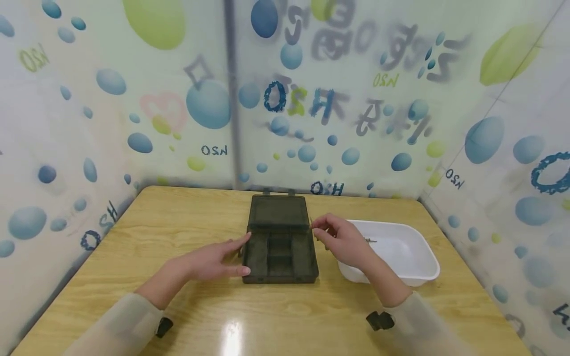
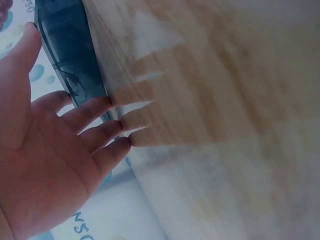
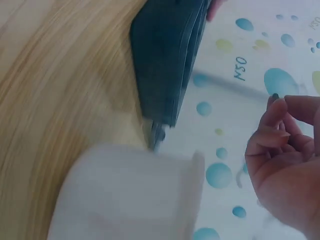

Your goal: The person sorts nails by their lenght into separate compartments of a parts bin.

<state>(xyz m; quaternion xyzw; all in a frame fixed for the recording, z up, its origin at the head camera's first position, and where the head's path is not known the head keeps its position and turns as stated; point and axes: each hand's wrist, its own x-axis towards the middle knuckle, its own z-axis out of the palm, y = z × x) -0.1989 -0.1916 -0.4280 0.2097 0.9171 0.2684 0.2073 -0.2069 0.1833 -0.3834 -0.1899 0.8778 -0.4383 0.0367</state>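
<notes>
A dark see-through plastic organizer box (image 1: 279, 254) lies on the table with its lid (image 1: 278, 211) swung back, showing several compartments. At its left side, my left hand (image 1: 213, 259) has its thumb and index fingertip at the box edge. The left wrist view shows the fingers of that hand (image 2: 60, 145) spread and mostly straight. Above the box's right edge, my right hand (image 1: 340, 237) pinches a small thin piece. In the right wrist view only a dark tip (image 3: 275, 96) of this piece shows at the fingertips, so its kind is unclear.
A white plastic tray (image 1: 411, 272) stands right of the box, partly behind the right forearm. Inside it lies a small thin metal piece (image 1: 370, 241). Patterned curtain walls (image 1: 285, 143) border the wooden table (image 1: 187, 222) at the back and sides.
</notes>
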